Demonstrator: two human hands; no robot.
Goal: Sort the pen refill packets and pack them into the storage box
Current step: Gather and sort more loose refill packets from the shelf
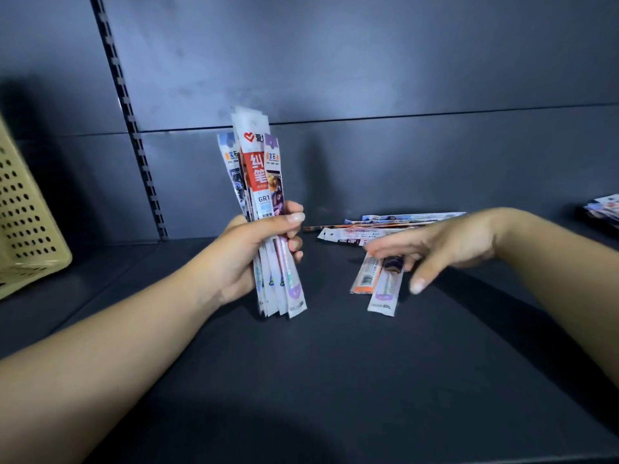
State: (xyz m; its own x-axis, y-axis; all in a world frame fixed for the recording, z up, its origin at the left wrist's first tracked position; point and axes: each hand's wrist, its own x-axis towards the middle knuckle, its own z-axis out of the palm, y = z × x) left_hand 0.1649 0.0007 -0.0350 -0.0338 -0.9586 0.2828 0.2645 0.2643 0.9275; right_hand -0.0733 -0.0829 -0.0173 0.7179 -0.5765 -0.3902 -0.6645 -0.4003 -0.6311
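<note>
On dark shelf: left hand grips upright packet bundle.
Right hand fingers spread loosely over two loose packets; flat pile behind, beige perforated basket far left.

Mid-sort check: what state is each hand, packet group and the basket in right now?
left hand: clenched around an upright packet bundle.
right hand: fingers on two loose packets; grip unclear.
shelf pile: lying flat.
yellow basket: tilted, contents hidden.

A dark metal shelf with a grey back panel and a slotted upright strip.
</note>
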